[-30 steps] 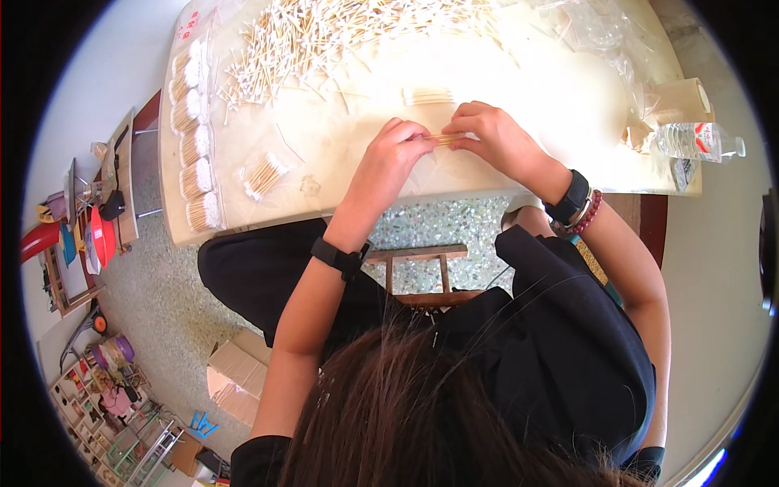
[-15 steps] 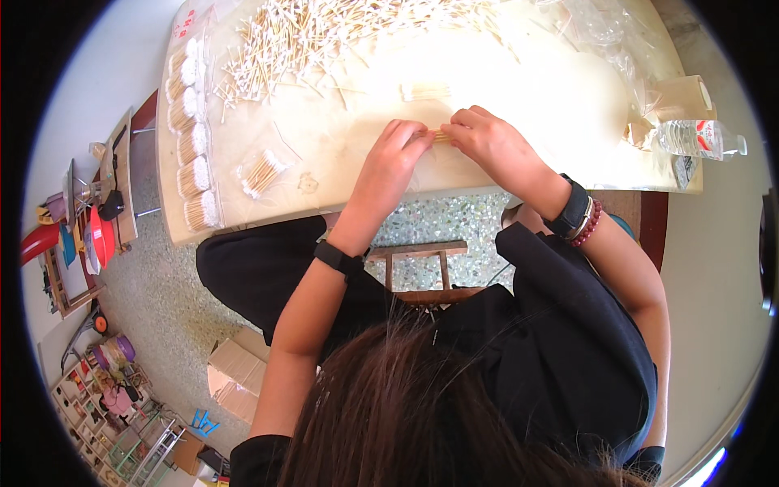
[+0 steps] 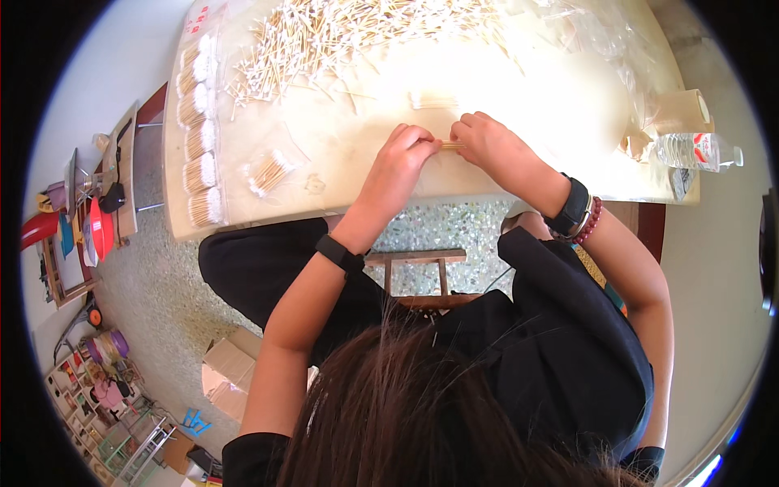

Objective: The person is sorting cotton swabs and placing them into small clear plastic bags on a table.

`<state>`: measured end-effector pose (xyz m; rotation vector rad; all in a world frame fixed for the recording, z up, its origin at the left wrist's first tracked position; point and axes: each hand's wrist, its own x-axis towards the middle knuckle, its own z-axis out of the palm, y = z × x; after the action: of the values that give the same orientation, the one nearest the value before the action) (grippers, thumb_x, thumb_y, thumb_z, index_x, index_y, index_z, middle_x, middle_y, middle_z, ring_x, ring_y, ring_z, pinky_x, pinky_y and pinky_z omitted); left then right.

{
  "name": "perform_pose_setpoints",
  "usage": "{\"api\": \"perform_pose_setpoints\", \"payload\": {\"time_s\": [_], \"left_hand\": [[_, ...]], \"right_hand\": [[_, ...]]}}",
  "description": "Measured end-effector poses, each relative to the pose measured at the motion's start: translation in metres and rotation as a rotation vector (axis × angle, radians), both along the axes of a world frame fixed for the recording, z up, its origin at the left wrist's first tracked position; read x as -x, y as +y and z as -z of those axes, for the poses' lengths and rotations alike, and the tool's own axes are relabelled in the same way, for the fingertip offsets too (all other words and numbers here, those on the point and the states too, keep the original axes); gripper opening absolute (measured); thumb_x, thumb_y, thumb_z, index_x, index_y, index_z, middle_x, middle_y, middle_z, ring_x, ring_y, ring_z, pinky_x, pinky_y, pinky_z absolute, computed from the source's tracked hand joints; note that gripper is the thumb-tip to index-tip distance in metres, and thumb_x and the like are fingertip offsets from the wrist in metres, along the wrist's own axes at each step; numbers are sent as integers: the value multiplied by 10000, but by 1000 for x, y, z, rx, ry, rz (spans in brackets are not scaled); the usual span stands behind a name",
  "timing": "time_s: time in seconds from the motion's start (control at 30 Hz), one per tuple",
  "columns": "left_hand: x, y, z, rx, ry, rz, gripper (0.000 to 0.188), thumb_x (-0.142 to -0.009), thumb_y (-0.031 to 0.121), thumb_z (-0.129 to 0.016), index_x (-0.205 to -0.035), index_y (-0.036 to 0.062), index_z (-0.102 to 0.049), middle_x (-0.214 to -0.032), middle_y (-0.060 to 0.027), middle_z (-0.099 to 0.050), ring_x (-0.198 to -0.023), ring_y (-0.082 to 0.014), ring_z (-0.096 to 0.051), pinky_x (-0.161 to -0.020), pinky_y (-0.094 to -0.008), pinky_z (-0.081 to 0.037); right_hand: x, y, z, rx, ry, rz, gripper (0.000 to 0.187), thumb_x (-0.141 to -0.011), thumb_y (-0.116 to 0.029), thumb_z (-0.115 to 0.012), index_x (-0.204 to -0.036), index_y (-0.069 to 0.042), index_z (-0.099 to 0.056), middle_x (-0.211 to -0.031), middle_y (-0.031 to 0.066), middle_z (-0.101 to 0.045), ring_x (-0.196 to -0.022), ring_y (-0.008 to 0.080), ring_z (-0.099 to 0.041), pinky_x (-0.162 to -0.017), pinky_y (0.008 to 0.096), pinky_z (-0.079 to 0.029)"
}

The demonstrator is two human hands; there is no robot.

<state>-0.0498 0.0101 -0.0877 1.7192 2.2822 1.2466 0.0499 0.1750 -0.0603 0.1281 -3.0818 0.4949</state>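
Observation:
My left hand (image 3: 403, 157) and my right hand (image 3: 485, 143) meet over the pale table (image 3: 349, 162), both pinching a small bundle of cotton swabs (image 3: 451, 145) held level between them. A large loose heap of cotton swabs (image 3: 341, 32) is spread across the far side of the table. A small clear bag with swabs (image 3: 268, 172) lies to the left of my left hand. Another small bundle (image 3: 432, 101) lies just beyond my hands.
Packed swab bundles in a row (image 3: 199, 138) line the table's left edge. A plastic water bottle (image 3: 696, 151) and a roll of tape (image 3: 680, 111) sit at the right end. A wooden stool (image 3: 418, 276) stands under the table. Cardboard boxes (image 3: 231, 365) are on the floor.
My hands stay together on the swab bundle, shifting slightly; fingers have closed tighter around it.

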Motion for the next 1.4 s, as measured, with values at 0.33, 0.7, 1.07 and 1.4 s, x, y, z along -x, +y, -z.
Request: {"api": "perform_pose_setpoints", "payload": {"time_s": [0.33,0.7,1.07,1.4], "left_hand": [[-3,-3,6,-36,-42,-18,91,-751,-12,-668,-840,-30,-669,-838,-94,-607,-806,-233,-581,-685,-311,-492],[-5,-4,8,-77,-47,-41,118,-745,-24,-669,-864,-30,-669,-864,-99,-619,-819,-242,-587,-692,-316,-498],[-9,-5,12,-118,-92,-62,155,-737,-41,-666,-890,-22,-667,-891,-100,-622,-848,-247,-589,-722,-314,-504],[-9,-5,9,-133,-112,-74,153,-743,-40,-670,-895,-21,-665,-908,-109,-623,-860,-250,-587,-730,-315,-499]], "right_hand": [[5,-11,8,-294,76,-60,118,-753,-104,-598,-828,-38,-537,-773,74,-507,-792,195,-575,-643,282,-526],[1,-12,-4,-55,-72,-7,239,-757,-67,-643,-880,-7,-447,-799,125,-508,-694,252,-609,-536,320,-511],[1,-2,-5,318,-177,22,261,-785,-53,-605,-998,4,-466,-942,187,-541,-904,374,-546,-774,413,-439],[-2,-13,-8,-90,30,-70,202,-746,-49,-618,-897,-12,-490,-841,125,-529,-769,260,-607,-656,335,-515]]}}
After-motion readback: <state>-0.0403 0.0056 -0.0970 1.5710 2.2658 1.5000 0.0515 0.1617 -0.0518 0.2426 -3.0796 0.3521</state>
